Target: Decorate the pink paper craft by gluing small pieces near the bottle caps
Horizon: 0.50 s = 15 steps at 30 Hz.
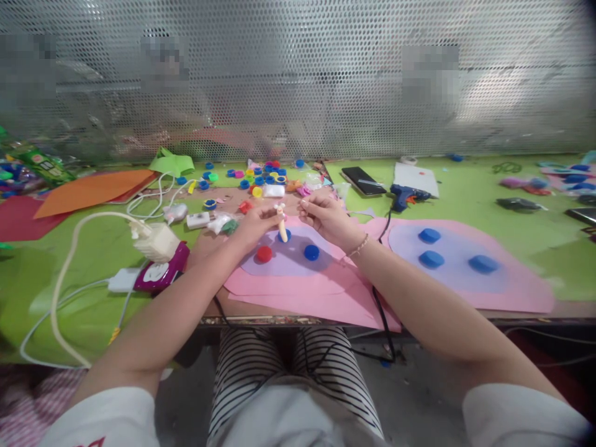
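Left hand (263, 218) pinched 1 slim, cream, knob-topped piece (283, 230) upright over a round, blue plastic cap (288, 235); contact unclear. Probably light, perhaps soft: best gripped gently mid-length. Right hand (329, 218) nearby, fingertips nearly closed; hold indiscernible.

A craft workspace is suggested, though whether it is set in a classroom or a workshop cannot be told. The worktop (465, 205) is covered in green, and pink paper (298, 285) and orange paper (95, 191) are spread on it. Plastic bottle caps (258, 180) are scattered about, and a blue glue gun (410, 195) is laid near a white sheet (416, 179). The far edge is closed off by a perforated metal screen (288, 81), and a purple power strip (161, 270) is crowded with plugs.
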Motion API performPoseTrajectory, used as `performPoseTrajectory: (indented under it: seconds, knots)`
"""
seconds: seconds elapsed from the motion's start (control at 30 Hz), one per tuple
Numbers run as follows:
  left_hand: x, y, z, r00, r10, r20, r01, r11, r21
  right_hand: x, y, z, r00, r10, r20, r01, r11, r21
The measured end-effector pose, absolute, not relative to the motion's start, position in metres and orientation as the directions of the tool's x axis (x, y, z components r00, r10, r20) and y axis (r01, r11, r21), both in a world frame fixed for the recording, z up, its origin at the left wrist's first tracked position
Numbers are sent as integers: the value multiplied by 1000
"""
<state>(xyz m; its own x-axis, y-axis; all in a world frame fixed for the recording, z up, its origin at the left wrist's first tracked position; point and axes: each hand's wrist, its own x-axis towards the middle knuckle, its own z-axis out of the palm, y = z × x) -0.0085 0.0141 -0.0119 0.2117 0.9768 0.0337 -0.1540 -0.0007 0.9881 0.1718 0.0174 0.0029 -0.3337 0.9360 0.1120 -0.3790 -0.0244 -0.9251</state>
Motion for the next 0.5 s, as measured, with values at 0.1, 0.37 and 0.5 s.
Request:
performPoseTrajectory:
  seconds: [0.1, 0.37, 0.5]
  knots:
    - [-9, 14, -13, 220, 975, 39, -159, -4, 987, 171, 19, 3, -316, 943, 102, -373, -25, -927]
    - [-10, 17, -16, 241, 969, 56, -179, -12, 984, 171, 18, 3, -339, 937, 85, -305, -24, -952]
    - [-10, 17, -15, 235, 970, 56, -171, -16, 985, 172, 17, 4, -353, 933, 67, -317, -53, -947]
